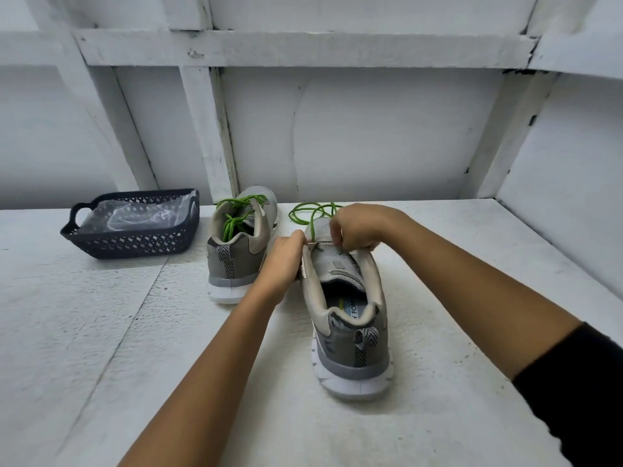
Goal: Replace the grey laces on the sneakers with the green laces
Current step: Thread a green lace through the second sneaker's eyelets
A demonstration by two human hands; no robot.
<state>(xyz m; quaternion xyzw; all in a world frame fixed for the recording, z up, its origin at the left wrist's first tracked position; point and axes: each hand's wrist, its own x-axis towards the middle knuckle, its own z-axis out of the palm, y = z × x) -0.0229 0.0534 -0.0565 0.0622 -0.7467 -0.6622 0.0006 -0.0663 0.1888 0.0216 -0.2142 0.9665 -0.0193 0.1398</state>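
Green lace (312, 214) lies in loose loops on the white table (101, 332) just above centre frame, one strand running down over the toe of the near sneaker (347, 318) to its eyelet row. There the right hand (360, 227) pinches it with curled fingers, while the left hand (285, 261) grips the shoe's left edge to steady it. The far sneaker (241, 254), left of centre, already carries green lacing. This looks like the early threading of the second shoe, with most eyelets still bare. Next, the lace tip, hidden under the fingers, needs feeding through an eyelet and pulling even. A dark basket (135, 244) holding clear plastic sits at the left of the frame.
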